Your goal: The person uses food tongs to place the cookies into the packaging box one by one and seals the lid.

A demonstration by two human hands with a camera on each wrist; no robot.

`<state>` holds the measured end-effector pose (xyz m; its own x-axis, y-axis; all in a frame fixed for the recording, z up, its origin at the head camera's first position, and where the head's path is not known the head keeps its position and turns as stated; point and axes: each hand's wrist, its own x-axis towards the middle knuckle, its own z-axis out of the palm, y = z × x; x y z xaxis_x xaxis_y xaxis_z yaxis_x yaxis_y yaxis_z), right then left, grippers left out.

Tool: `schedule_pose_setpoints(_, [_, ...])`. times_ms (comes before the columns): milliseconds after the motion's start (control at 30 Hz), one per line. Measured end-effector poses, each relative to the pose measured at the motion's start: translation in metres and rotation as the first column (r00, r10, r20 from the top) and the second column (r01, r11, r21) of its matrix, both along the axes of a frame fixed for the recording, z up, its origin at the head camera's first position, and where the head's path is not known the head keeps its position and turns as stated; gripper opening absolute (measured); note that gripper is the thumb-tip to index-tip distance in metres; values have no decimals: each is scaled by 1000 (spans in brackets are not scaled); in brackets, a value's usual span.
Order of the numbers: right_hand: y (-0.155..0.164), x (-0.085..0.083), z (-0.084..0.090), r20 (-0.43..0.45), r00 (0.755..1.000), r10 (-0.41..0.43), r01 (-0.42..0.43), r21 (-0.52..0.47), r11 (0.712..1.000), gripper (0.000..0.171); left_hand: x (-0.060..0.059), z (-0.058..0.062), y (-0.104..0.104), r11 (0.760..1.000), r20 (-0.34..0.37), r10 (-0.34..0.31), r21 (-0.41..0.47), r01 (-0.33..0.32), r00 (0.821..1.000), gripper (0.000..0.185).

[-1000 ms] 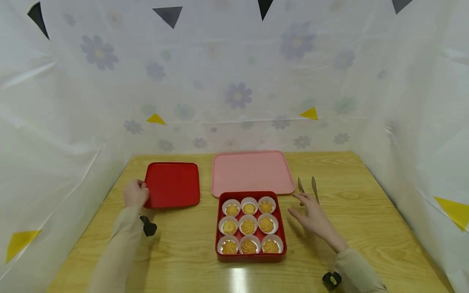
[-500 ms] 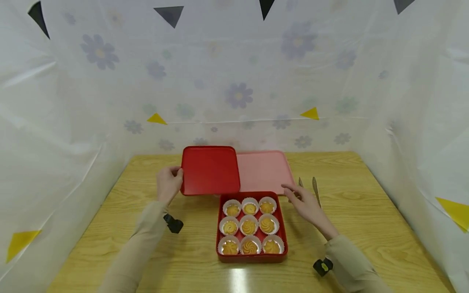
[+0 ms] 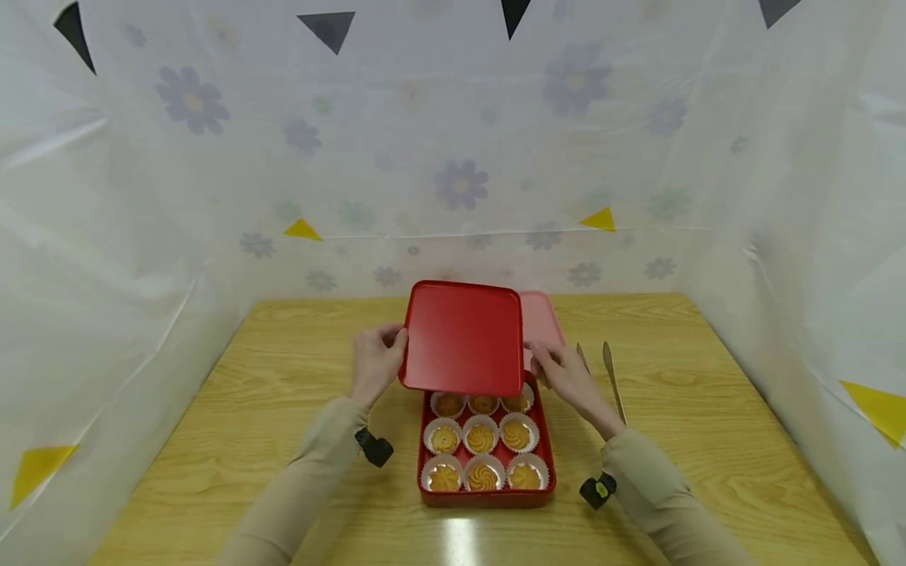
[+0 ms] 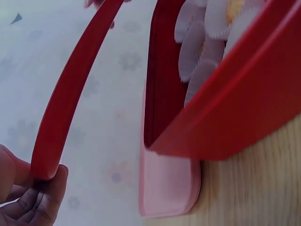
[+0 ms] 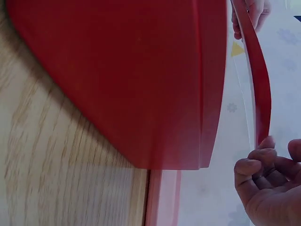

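A red lid [image 3: 463, 338] is held tilted above the back part of a red box [image 3: 488, 499]. In the box sit rows of piped yellow cookies [image 3: 480, 438] in white paper cups; the lid partly covers the back row in the head view. My left hand [image 3: 377, 363] pinches the lid's left edge between thumb and fingers, plain also in the left wrist view. At the opposite edge is my right hand [image 3: 566, 379]; in the right wrist view its curled fingers [image 5: 256, 165] meet the lid's edge, the thumb standing a little apart.
Behind the box lies a pink tray [image 3: 543, 314], largely hidden by the lid. Metal tongs [image 3: 613, 381] rest on the wooden table [image 3: 708, 424] at the right, partly behind my right hand. White sheeting [image 3: 453, 141] with printed flowers encloses the back and sides.
My left hand has lifted the lid from the table at the left and brought it right, over the box's back. My right hand has moved left to the lid's right edge.
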<state>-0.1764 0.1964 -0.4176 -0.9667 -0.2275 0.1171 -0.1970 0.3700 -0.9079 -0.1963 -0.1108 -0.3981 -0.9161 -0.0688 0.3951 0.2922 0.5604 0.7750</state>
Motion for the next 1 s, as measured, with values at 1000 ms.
schedule_pose_setpoints(1000, [33, 13, 3, -60, 985, 165, -175, -384, 907, 28, 13, -9, -5, 913, -2, -371, 180, 365, 929, 21])
